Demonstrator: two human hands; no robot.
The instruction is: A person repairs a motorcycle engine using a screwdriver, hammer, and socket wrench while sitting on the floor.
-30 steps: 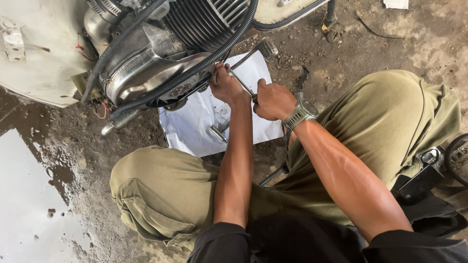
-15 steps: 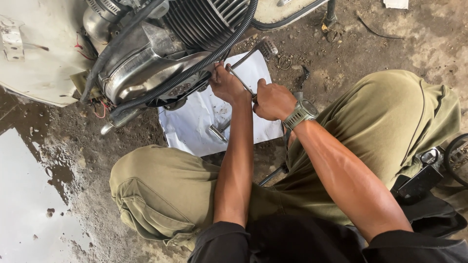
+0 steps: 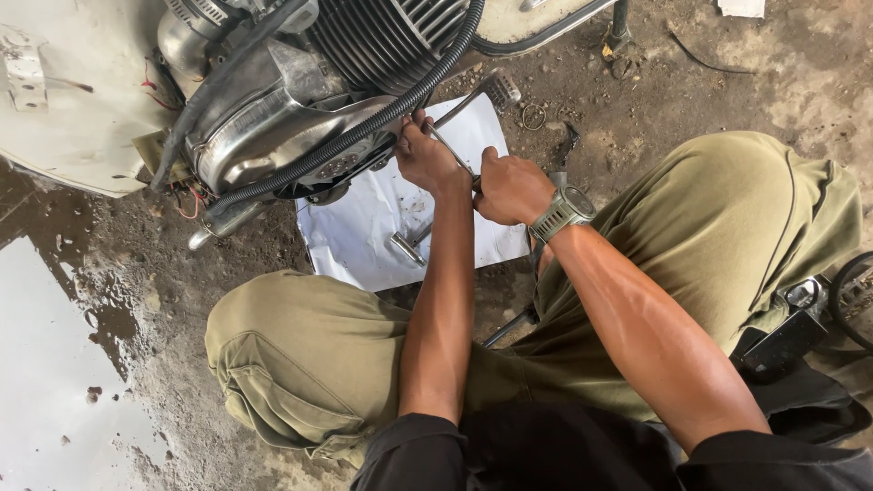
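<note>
I squat beside a scooter engine (image 3: 300, 100) with a shiny metal cover and dark cooling fins. My left hand (image 3: 426, 156) reaches up under the engine next to a black corrugated hose (image 3: 382, 118), its fingers closed around the head end of a slim metal tool (image 3: 452, 155). My right hand (image 3: 511, 186), with a green wristwatch (image 3: 564, 211), grips the handle end of the same tool. Below the hands a white sheet of paper (image 3: 364, 232) lies on the ground with a small metal socket (image 3: 406, 247) on it.
A cream body panel (image 3: 73, 91) stands at left. A metal kick lever (image 3: 486, 91) juts out from the engine. Dirty concrete floor (image 3: 118, 300) has a wet patch at left. Small tools (image 3: 566, 145) lie on the ground; a dark tool (image 3: 509, 327) sticks out by my knee.
Both hands stay on the tool under the engine with only a slight shift; the view has barely moved.
</note>
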